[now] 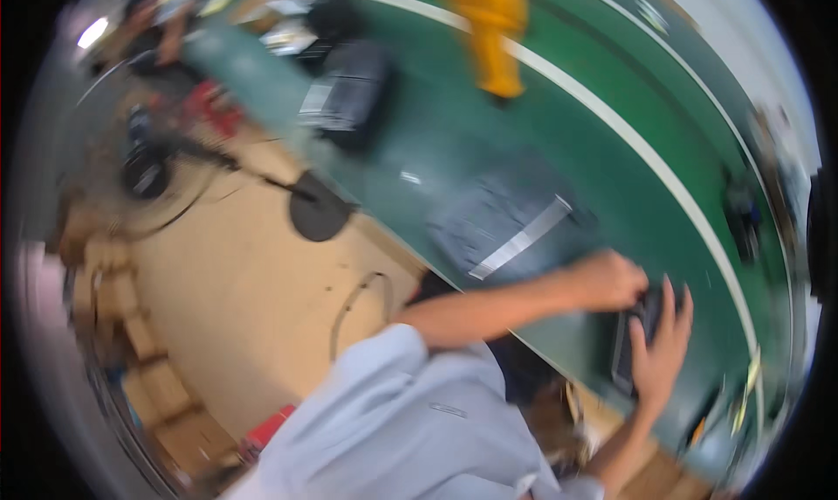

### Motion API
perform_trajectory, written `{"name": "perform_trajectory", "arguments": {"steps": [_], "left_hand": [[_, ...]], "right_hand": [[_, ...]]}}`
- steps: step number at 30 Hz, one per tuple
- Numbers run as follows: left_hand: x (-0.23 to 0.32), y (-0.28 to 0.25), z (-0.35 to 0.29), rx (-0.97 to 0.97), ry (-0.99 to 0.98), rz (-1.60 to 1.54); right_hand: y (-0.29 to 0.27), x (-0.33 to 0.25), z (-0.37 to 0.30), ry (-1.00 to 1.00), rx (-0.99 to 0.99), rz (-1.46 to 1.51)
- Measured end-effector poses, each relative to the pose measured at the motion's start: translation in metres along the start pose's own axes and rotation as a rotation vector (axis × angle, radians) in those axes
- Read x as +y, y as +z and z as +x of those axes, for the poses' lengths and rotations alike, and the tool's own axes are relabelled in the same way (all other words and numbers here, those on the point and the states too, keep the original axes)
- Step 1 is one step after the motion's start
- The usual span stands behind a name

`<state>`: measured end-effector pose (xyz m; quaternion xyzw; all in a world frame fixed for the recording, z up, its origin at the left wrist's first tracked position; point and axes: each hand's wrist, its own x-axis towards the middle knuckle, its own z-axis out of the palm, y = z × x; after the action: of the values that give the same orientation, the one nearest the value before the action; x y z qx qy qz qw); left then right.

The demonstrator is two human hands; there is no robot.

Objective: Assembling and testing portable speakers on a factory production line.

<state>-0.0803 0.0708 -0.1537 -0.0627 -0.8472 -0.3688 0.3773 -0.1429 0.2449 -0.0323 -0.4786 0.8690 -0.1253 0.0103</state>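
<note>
Both of my hands are at the right end of the green table, over a dark flat object (623, 353) with a pale edge. Its kind is blurred. My left hand (611, 280) is closed in a fist at its upper end, and whatever its fingers hold is hidden. On the right side of the object my right hand (662, 347) rests with fingers stretched and thumb apart. Just left of my hands lies a grey bag (476, 225), flat on the table, with a light strip (524, 238) across it.
A second dark bag (358, 85) lies farther back on the green table (602, 186). Something orange-yellow (493, 37) is at the far edge. A round black stool seat or base (319, 208) stands beside the table; cardboard boxes (161, 386) line the left. Another person's arm (173, 37) shows far left.
</note>
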Motion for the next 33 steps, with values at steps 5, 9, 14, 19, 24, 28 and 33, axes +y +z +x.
{"name": "perform_trajectory", "arguments": {"steps": [5,9,14,19,24,28,33], "left_hand": [[-0.008,-0.016,-0.004,0.077,-0.083,-0.072],[-0.006,-0.016,0.001,0.013,-0.193,-0.197],[-0.015,-0.041,0.014,0.11,-0.502,-0.491],[-0.013,-0.044,0.018,0.162,-0.422,-0.439],[-0.013,-0.065,0.02,-0.04,-0.437,-0.462],[-0.015,-0.084,0.008,-0.473,-0.426,-0.538],[0.005,-0.062,0.024,-0.167,-0.445,-0.268]], "right_hand": [[0.012,0.006,0.014,0.041,-0.011,0.024],[0.01,0.002,0.004,0.081,-0.001,-0.057],[0.004,0.001,0.0,0.078,-0.014,-0.077],[0.007,0.003,0.002,0.085,-0.006,-0.09],[0.006,0.001,0.004,0.113,0.0,-0.096],[0.006,0.001,0.002,0.094,0.001,-0.072],[0.003,0.002,-0.002,0.042,-0.041,-0.125]]}}
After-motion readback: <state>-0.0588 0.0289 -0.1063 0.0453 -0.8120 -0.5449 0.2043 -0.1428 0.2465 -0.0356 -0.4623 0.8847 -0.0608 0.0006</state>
